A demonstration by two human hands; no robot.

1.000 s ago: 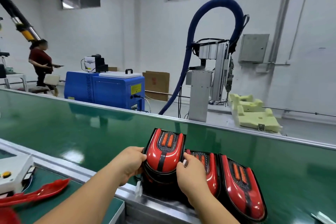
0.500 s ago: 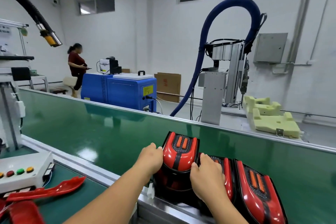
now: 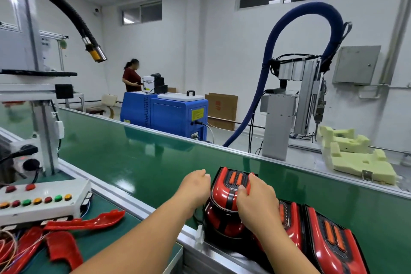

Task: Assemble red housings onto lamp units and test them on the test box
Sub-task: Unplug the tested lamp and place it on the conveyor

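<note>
The right hand (image 3: 255,203) is gripping the red lamp unit (image 3: 223,207), its fingers curling over the far end and its thumb lying on the red face. The left hand (image 3: 195,189) is sitting curled against the unit's left edge; whether it is holding the unit cannot be determined. The unit is sitting at the near edge of the green conveyor belt (image 3: 144,162), touching a second lamp unit (image 3: 290,218) on its right. The test box (image 3: 40,201) is standing well apart to the left.
</note>
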